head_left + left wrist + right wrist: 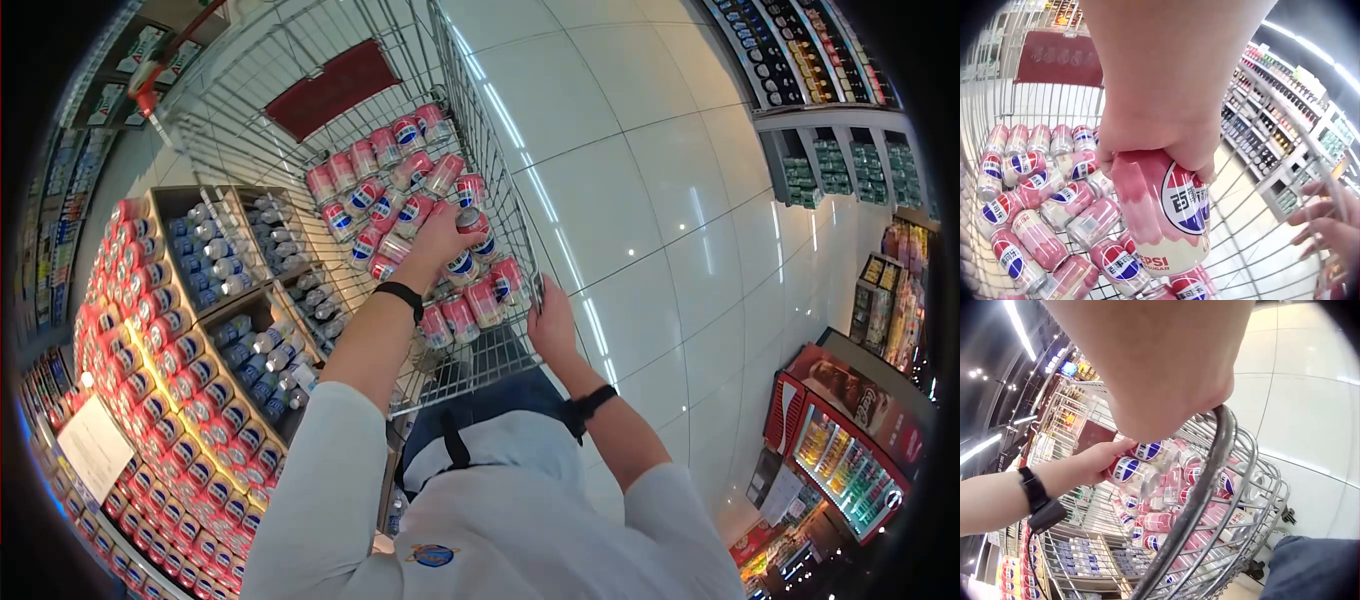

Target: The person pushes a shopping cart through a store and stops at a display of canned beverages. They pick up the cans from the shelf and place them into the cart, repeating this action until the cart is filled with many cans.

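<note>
In the head view my left hand (438, 240) reaches down into a wire shopping cart (515, 215). It grips a pink-and-cream Pepsi can (1166, 212) from above, with a second can (1155, 452) close alongside at the fingers. Below lie many similar cans (1038, 240), some upright and others on their sides, on the cart's wire floor. My right hand (553, 325) holds the cart's metal rim (1207, 481) on the side nearest my body. In the right wrist view that hand's fingers are mostly hidden behind the wrist.
A tall stacked display of pink Pepsi cans (190, 370) stands left of the cart, beside shelf boxes of water bottles (270, 350). Pale tiled floor (640, 220) stretches to the right. Farther off are stocked shelves (830, 110) and a red drinks cooler (845, 440).
</note>
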`<state>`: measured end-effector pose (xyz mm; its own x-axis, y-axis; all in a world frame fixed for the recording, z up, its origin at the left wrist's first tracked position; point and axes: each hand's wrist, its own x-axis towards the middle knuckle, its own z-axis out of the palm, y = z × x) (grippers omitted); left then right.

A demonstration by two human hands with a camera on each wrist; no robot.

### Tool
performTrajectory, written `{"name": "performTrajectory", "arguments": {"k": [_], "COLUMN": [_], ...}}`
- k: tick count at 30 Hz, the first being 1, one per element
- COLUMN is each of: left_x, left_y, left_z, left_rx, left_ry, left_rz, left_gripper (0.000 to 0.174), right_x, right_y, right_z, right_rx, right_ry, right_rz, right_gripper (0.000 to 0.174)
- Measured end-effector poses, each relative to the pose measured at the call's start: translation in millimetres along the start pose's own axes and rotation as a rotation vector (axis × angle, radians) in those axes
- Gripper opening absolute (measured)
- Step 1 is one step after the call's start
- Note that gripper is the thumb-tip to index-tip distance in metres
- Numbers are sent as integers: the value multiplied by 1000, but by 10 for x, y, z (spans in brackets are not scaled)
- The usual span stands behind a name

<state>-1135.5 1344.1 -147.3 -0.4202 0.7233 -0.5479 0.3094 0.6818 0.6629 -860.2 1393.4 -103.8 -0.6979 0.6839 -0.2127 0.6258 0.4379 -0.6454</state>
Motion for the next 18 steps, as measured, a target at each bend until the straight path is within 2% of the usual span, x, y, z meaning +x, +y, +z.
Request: {"name": "performTrajectory", "arguments": {"k": [1,4,6,8,18], "left_x": [98,450,556,638,781], "left_y": [-29,-489,-593,-679,-761], "left_z": [31,383,530,630,873], "left_rx": [-5,-128,-84,-284,-20], "left_ry": [-54,-155,-170,-265,-190], "left_rz": [-49,-30,-85,-135,-39], "left_gripper": [77,81,82,79,82], "right_x": [-13,-28,-35,-53,-14], "right_y": [-13,-38,-33,-25,-38], "right_z": [-16,-71,-69,-70,-110], "right_rx": [1,42,59,70,83], "right_ry": [-8,-14,-45,-65,-96], "right_rz": [18,20,45,72,68], "right_gripper": [62,62,63,65,64]}}
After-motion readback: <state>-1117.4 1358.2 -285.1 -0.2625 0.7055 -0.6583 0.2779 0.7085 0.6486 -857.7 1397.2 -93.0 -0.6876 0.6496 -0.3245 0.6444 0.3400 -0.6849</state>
